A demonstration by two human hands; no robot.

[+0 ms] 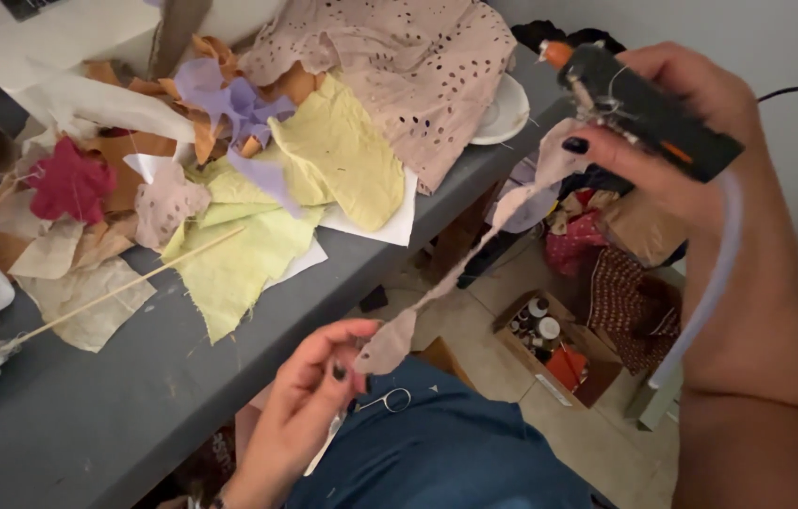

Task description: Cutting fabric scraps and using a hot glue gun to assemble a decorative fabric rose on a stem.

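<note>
The right hand (691,141) is gripping a black glue gun (649,113) and the long dusty-pink fabric strip (460,269); the left hand (309,386) is pinching its lower end beside the grey surface (135,405).

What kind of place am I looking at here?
Likely a home craft or sewing corner. The grey table is heaped with fabric scraps, the right hand holds a glue gun against a fabric strip pinched by the left hand, and a supply box sits on the floor.
</note>
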